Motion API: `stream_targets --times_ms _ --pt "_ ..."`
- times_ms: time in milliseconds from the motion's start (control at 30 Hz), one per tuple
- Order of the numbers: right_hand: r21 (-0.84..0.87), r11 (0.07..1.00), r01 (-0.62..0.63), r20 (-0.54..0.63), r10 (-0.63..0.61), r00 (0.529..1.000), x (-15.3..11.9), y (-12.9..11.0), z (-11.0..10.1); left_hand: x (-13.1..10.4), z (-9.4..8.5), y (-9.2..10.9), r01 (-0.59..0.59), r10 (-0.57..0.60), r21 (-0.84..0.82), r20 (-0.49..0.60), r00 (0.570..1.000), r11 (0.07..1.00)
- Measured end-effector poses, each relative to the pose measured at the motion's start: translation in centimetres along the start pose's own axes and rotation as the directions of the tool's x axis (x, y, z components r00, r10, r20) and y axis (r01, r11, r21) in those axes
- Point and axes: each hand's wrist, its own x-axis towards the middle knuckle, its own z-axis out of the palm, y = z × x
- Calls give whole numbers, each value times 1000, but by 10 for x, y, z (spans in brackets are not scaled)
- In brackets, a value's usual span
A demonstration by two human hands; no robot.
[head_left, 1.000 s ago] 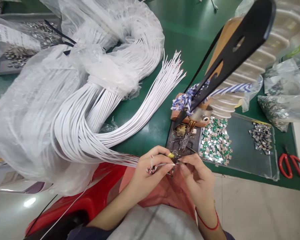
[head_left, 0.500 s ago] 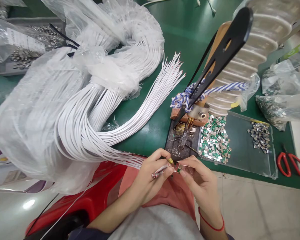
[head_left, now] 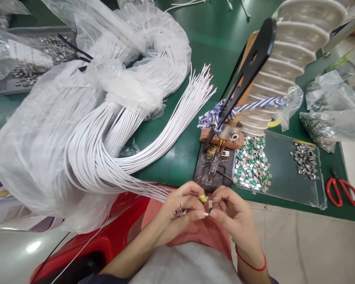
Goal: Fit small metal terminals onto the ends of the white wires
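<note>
Low at the table's front edge, my left hand [head_left: 183, 209] is closed around several white cables [head_left: 155, 191], whose red-and-white wire ends [head_left: 180, 212] poke out between the fingers. One white cable tip [head_left: 206, 214] sticks out past its thumb, and a yellow cover [head_left: 202, 199] sits at a fingertip. My right hand [head_left: 235, 209] is bent into a pinch opposite, its thumb close to that cable tip. Between the two hands shows a small silver connector [head_left: 210, 204]; which fingers hold it I cannot tell. A soldering iron [head_left: 215, 163] points down just beyond the hands.
The iron is tied by striped cloth [head_left: 214, 116] over a brick [head_left: 210, 136]. Right of it, a tray [head_left: 284, 173] carries green-and-silver connectors [head_left: 253, 163] and metal shells [head_left: 304, 159]. Red scissors [head_left: 341, 191] lie far right. A ribbed hose [head_left: 286, 59] hangs above; bagged white cables [head_left: 47, 150] fill the left.
My hands have shifted slightly and my left fingers have turned, spreading the wire ends. The green part at my right fingertips no longer shows; a silver connector face appears between the hands.
</note>
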Motion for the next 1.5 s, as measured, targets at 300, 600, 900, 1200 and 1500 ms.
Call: stream_targets --times_ms 300,600,900,1200,1500 --pt "-292 955 48 10 -47 999 2 -4 4 4 0 -3 -26 36 229 -43 998 973" --pt "-367 925 104 -84 -144 986 7 -3 7 14 -3 1 -74 93 250 -66 993 965" --pt "-180 978 105 -218 -144 965 12 7 9 31 -1 1 -33 64 139 -231 971 990" --pt "-106 987 121 -275 -146 950 22 2 19 40 -3 5 -20 33 53 -249 968 998" --pt "-80 983 168 -297 -184 937 25 -2 22 39 -2 4 -36 13 -76 -281 960 996"
